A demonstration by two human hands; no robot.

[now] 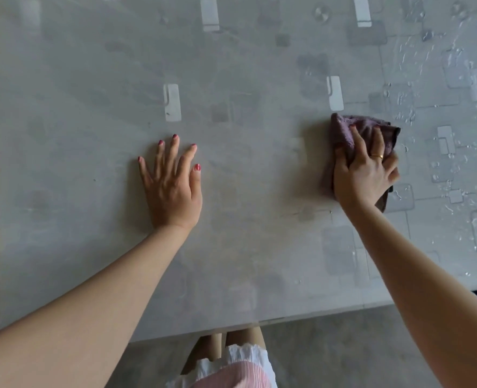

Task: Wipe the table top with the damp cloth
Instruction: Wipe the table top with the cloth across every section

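1. Grey, glossy table fills the head view, its covering printed with pale and dark rounded squares.
2. The left hand lies flat on the table, palm down, fingers spread wide, nails painted red.
3. The right hand presses a bunched purple cloth against the table, well apart from the left hand; its fingers curl over the cloth and grip it, and a gold ring sits on one finger.
4. Water drops and streaks glisten on the table right of the cloth and up toward the far right corner.
5. Below the near table edge, the person's knees and a pink-and-white garment show above a grey floor.
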